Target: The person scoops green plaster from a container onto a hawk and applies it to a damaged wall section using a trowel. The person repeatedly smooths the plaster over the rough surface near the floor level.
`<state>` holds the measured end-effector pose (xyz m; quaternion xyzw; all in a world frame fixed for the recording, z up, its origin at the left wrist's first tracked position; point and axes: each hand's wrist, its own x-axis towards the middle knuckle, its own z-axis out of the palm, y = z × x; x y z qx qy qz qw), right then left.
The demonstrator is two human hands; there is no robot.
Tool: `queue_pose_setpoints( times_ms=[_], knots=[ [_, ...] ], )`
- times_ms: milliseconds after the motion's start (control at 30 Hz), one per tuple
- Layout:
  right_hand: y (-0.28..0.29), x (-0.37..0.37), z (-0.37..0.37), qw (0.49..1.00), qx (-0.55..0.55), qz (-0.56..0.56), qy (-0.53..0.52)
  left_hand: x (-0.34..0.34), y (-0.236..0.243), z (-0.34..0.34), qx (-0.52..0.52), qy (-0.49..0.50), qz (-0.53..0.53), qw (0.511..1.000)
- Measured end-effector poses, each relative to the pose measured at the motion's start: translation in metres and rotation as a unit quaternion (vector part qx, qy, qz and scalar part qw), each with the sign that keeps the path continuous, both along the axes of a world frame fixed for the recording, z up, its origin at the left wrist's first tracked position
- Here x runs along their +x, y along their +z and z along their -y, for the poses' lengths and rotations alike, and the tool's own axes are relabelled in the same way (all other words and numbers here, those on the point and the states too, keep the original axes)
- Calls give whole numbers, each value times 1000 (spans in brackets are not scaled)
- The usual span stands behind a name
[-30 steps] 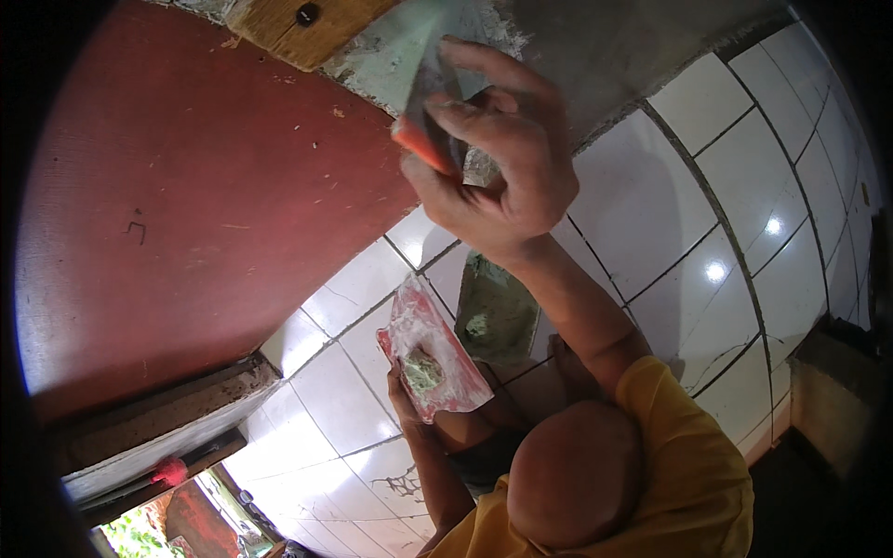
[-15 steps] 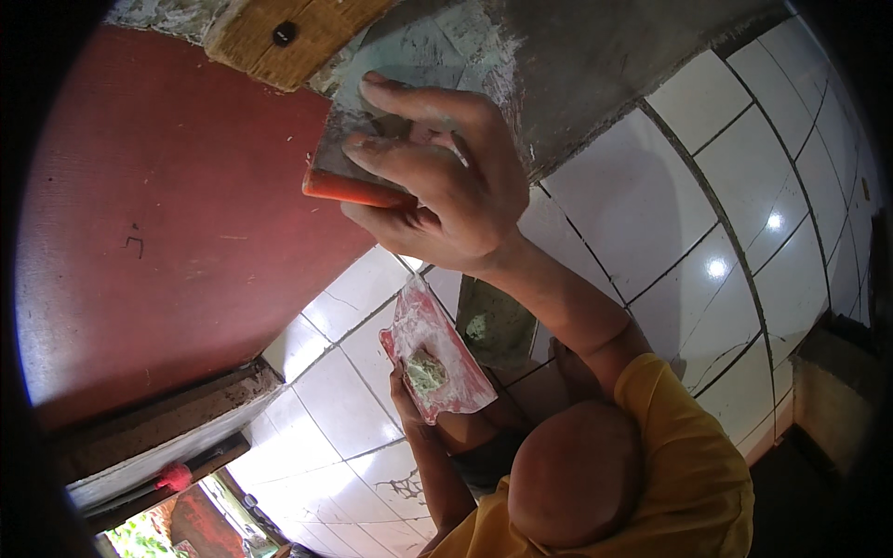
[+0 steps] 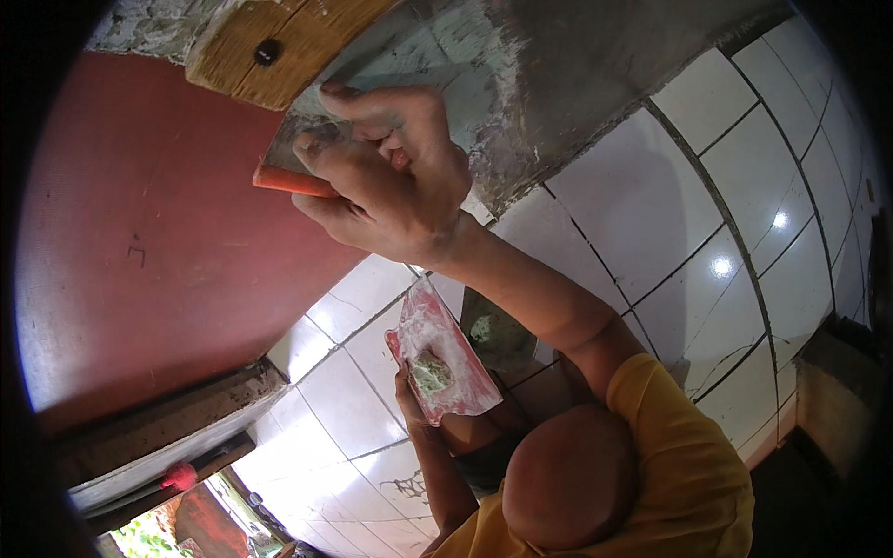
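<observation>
My right hand [image 3: 391, 177] is raised against the wall, its fingers closed around a wide, flat putty scraper with an orange edge strip [image 3: 296, 180]. The scraper's grey blade lies against the pale, smeared patch of plaster [image 3: 409, 56], beside the wooden piece. Lower down, my left hand [image 3: 406, 395] grips the edge of a red, white-smeared sheet [image 3: 456, 353]. A lump of greenish-grey putty [image 3: 431, 372] sits on that sheet.
A red panel [image 3: 186, 232] stands on the left, below a wooden piece with a black knob [image 3: 267, 52]. White tiles [image 3: 595, 223] with dark joints cover the floor. A dark, putty-marked board [image 3: 499, 330] lies beside the red sheet.
My right hand has moved left with the scraper, closer to the wooden piece and further over the red panel. My left hand and the sheet have barely shifted.
</observation>
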<state>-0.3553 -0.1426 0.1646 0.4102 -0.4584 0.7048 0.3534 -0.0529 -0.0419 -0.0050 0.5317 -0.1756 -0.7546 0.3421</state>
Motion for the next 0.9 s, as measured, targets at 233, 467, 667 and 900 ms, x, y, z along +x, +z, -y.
queue_pose_setpoints(
  times_ms=[233, 467, 667, 900],
  knots=[
    [-1, 11, -1, 998, 15, 6, 57, -4, 2, 2, 0, -10, 1, 1000],
    [-6, 31, -5, 993, 52, 2, 105, 3, -1, 4, -7, -26, -1, 1000],
    [-20, 45, -2, 980, 55, 45, 186, 1, 1, 3, -3, -33, -5, 999],
    [-31, 69, -60, 904, 189, -15, 383, 16, -12, -2, -42, -19, 6, 999]
  ],
)
